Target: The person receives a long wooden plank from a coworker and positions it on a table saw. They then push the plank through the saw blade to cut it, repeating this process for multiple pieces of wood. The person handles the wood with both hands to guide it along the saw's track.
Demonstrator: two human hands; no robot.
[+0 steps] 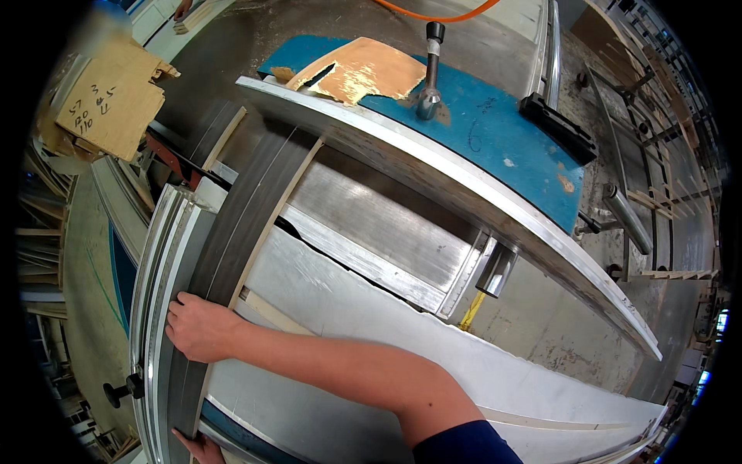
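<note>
A long, dark grey-brown board (247, 185) with a pale edge lies lengthwise on a table saw, along the silver crosscut fence (164, 247) on its left. My right hand (202, 326) is closed over the board, its fingers curled at the far side and its forearm crossing the bright metal table (340, 294). At the lower edge, my left hand (201, 448) shows only in part, closed at the board's near end with a thumb against it. The dark saw blade (287, 226) stands in the slot right of the board. Farther on, the board reaches the long rip fence (464, 170).
A blue panel (495, 139) behind the rip fence bears a torn brown sheet (379, 66), an upright metal rod (431, 77) and a black block (556, 127). Marked brown sheet material (116, 100) stands at left. Another person's hand (183, 9) shows at the top.
</note>
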